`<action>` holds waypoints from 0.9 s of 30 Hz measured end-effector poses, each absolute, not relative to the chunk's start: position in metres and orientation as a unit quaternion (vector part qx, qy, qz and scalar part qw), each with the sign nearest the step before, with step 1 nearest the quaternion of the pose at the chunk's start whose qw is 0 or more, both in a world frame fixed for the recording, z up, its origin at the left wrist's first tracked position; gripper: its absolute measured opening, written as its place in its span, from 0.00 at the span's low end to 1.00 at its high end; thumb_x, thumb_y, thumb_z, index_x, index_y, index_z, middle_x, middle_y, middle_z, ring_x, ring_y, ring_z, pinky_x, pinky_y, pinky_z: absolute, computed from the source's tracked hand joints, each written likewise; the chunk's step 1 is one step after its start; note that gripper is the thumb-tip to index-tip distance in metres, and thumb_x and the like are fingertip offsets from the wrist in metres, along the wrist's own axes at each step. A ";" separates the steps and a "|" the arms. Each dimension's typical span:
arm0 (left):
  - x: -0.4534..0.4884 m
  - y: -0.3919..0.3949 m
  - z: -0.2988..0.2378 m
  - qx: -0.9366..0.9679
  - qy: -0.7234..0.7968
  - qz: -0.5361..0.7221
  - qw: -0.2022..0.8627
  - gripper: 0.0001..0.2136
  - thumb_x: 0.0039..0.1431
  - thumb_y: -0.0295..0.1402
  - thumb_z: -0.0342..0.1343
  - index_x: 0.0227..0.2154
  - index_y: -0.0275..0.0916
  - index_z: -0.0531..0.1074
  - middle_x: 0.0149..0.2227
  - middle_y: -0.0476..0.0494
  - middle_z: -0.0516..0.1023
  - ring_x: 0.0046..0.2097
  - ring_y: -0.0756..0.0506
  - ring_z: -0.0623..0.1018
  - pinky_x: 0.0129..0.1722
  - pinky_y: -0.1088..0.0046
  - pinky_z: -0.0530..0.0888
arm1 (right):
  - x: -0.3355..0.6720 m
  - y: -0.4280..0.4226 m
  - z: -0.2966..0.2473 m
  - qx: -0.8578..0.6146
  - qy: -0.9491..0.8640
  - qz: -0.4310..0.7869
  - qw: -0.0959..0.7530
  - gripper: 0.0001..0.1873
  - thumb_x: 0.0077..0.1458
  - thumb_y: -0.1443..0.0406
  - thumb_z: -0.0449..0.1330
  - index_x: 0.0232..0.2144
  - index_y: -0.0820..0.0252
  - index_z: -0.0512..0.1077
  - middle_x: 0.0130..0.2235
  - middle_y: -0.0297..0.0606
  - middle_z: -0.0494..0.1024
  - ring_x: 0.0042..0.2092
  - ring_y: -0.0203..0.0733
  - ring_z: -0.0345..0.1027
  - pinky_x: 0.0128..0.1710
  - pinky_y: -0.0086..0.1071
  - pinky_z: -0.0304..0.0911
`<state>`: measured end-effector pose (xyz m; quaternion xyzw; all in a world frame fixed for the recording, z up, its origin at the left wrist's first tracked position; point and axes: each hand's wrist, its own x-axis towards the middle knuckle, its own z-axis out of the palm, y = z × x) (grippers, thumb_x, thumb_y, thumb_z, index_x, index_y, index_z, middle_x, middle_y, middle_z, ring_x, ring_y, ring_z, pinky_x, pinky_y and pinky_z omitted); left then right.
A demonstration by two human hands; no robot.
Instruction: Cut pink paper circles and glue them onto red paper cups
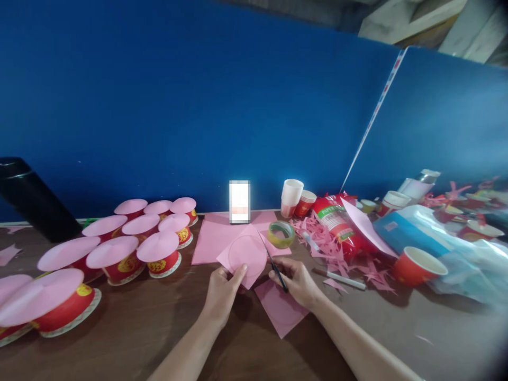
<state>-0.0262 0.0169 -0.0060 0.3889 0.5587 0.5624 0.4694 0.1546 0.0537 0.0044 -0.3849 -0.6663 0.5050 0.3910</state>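
Pinched between thumb and fingers of my left hand [225, 293] is a pink paper sheet [248, 254] with a circle drawn on it; its right side looks partly trimmed. My right hand [296, 280] grips a pair of scissors [280, 272] with dark handles, blades pointing up at the sheet's right edge. Under my right hand a second pink square [280, 307], also marked with a curve, lies on the table. Behind the held sheet rests a stack of pink paper [210, 238]. A roll of tape [281, 235] sits just beyond the scissors.
To the left stand several red cups topped with pink paper discs [115, 251], near a black bottle [35, 198]. A phone-like bright screen [239, 202] leans at the blue partition [178, 106]. Rightward are pink scraps [329, 259], a red bag [337, 227], a marker [345, 280] and a paper cup [418, 267].
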 end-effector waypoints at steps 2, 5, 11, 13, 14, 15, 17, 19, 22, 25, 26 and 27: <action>-0.027 0.018 -0.009 0.389 0.550 0.567 0.473 0.14 0.42 0.41 0.62 0.23 0.33 0.71 0.17 0.50 0.70 0.19 0.52 0.66 0.20 0.77 0.64 | 0.155 0.054 0.005 -0.385 -0.667 0.502 0.393 0.19 0.44 0.57 0.64 0.36 0.64 0.73 0.22 0.30 0.63 0.24 0.31 0.52 0.20 0.23 0.50; -0.027 0.018 -0.012 0.395 0.536 0.575 0.476 0.15 0.43 0.42 0.61 0.24 0.32 0.72 0.17 0.50 0.70 0.19 0.52 0.66 0.20 0.77 0.64 | 0.154 0.054 0.004 -0.385 -0.665 0.504 0.395 0.18 0.43 0.57 0.64 0.34 0.64 0.73 0.23 0.30 0.63 0.24 0.31 0.52 0.21 0.24 0.51; -0.027 0.018 -0.011 0.391 0.532 0.576 0.481 0.16 0.46 0.43 0.59 0.26 0.32 0.72 0.18 0.49 0.71 0.20 0.52 0.66 0.20 0.77 0.64 | 0.154 0.055 0.002 -0.386 -0.663 0.500 0.402 0.14 0.44 0.59 0.64 0.31 0.64 0.73 0.24 0.30 0.64 0.25 0.31 0.53 0.24 0.25 0.52; -0.027 0.018 -0.011 0.388 0.536 0.575 0.482 0.16 0.46 0.43 0.59 0.26 0.32 0.72 0.18 0.49 0.70 0.20 0.52 0.66 0.20 0.77 0.64 | 0.154 0.055 0.002 -0.385 -0.666 0.497 0.401 0.14 0.44 0.59 0.63 0.31 0.64 0.73 0.24 0.30 0.64 0.25 0.31 0.53 0.24 0.25 0.52; -0.027 0.018 -0.011 0.387 0.538 0.574 0.481 0.16 0.46 0.43 0.59 0.27 0.31 0.72 0.18 0.49 0.70 0.20 0.52 0.66 0.20 0.77 0.64 | 0.154 0.054 0.003 -0.385 -0.667 0.497 0.400 0.14 0.44 0.59 0.63 0.32 0.64 0.73 0.24 0.30 0.64 0.25 0.31 0.52 0.25 0.25 0.52; -0.027 0.018 -0.011 0.387 0.539 0.573 0.480 0.16 0.46 0.43 0.59 0.27 0.31 0.72 0.18 0.49 0.70 0.20 0.52 0.66 0.20 0.77 0.64 | 0.154 0.054 0.003 -0.387 -0.667 0.497 0.399 0.14 0.45 0.59 0.63 0.32 0.64 0.73 0.24 0.29 0.63 0.25 0.31 0.52 0.25 0.25 0.52; -0.027 0.018 -0.013 0.390 0.537 0.573 0.480 0.16 0.46 0.43 0.59 0.27 0.31 0.72 0.18 0.49 0.70 0.20 0.52 0.66 0.21 0.77 0.64 | 0.153 0.054 0.005 -0.390 -0.664 0.497 0.400 0.14 0.45 0.59 0.63 0.31 0.64 0.73 0.23 0.29 0.62 0.25 0.31 0.52 0.24 0.25 0.51; -0.028 0.018 -0.015 0.393 0.535 0.574 0.479 0.16 0.47 0.43 0.58 0.27 0.31 0.72 0.19 0.49 0.70 0.21 0.52 0.66 0.21 0.77 0.64 | 0.153 0.053 0.006 -0.392 -0.661 0.500 0.399 0.14 0.45 0.59 0.63 0.30 0.64 0.72 0.23 0.29 0.62 0.25 0.31 0.51 0.24 0.25 0.51; -0.028 0.019 -0.017 0.394 0.537 0.575 0.475 0.17 0.47 0.44 0.58 0.29 0.32 0.72 0.18 0.50 0.69 0.21 0.52 0.66 0.21 0.77 0.64 | 0.153 0.052 0.007 -0.391 -0.660 0.503 0.398 0.13 0.45 0.59 0.63 0.30 0.64 0.72 0.23 0.29 0.61 0.25 0.30 0.51 0.23 0.25 0.50; -0.028 0.019 -0.016 0.391 0.544 0.573 0.473 0.16 0.47 0.43 0.58 0.29 0.32 0.72 0.19 0.50 0.70 0.20 0.52 0.66 0.21 0.77 0.64 | 0.153 0.053 0.005 -0.390 -0.661 0.504 0.395 0.12 0.45 0.60 0.62 0.29 0.64 0.71 0.23 0.28 0.59 0.25 0.30 0.50 0.23 0.24 0.49; -0.027 0.019 -0.015 0.391 0.548 0.571 0.470 0.16 0.47 0.43 0.58 0.28 0.32 0.72 0.19 0.50 0.70 0.20 0.53 0.65 0.21 0.78 0.64 | 0.154 0.053 0.005 -0.390 -0.662 0.504 0.394 0.11 0.46 0.61 0.62 0.29 0.64 0.71 0.22 0.28 0.58 0.25 0.30 0.50 0.22 0.24 0.48; -0.027 0.019 -0.015 0.392 0.554 0.570 0.464 0.15 0.46 0.42 0.59 0.27 0.32 0.72 0.18 0.51 0.70 0.20 0.53 0.65 0.20 0.78 0.63 | 0.154 0.053 0.004 -0.391 -0.662 0.505 0.392 0.10 0.46 0.61 0.62 0.28 0.64 0.70 0.22 0.28 0.58 0.24 0.30 0.49 0.22 0.24 0.48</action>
